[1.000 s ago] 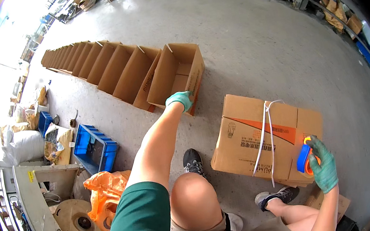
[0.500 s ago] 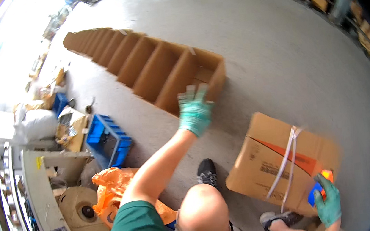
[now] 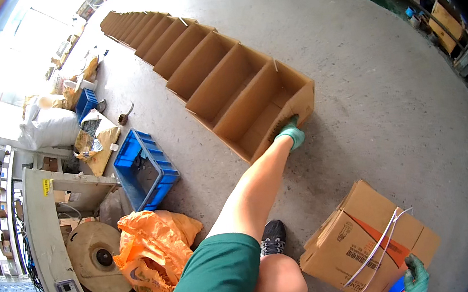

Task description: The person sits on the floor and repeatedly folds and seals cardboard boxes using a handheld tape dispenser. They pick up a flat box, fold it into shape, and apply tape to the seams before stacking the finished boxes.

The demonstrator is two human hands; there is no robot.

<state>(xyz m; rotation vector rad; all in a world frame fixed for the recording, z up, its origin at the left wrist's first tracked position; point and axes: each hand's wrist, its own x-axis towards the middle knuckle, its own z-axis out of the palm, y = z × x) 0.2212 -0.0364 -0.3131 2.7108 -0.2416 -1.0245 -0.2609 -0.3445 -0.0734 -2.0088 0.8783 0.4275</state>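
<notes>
My left hand [image 3: 293, 131], in a green glove, grips the near wall of an open cardboard box [image 3: 302, 102], its fingers partly hidden by the wall and my forearm. That box is the nearest of a long row of open-topped boxes [image 3: 208, 56] curving to the far left. Low on the right, my gloved right hand [image 3: 416, 279] is closed around a blue-and-orange object [image 3: 397, 288], mostly hidden by the hand and cut by the frame edge, so its kind is unclear. Beside it lies a stack of flattened cardboard boxes [image 3: 339, 244] bound with white strapping.
A blue plastic crate [image 3: 160, 183] and an orange plastic bag [image 3: 156, 246] are on the left. Next to them stands a machine frame [image 3: 42, 228] with a large reel [image 3: 88, 269]. White sacks [image 3: 51, 129] lie farther back. Shelving with cartons [image 3: 444, 27] lines the far right.
My left hand has gone from open above the nearest box to holding its near wall. The view has shifted; my right hand and the flat stack now appear lower.
</notes>
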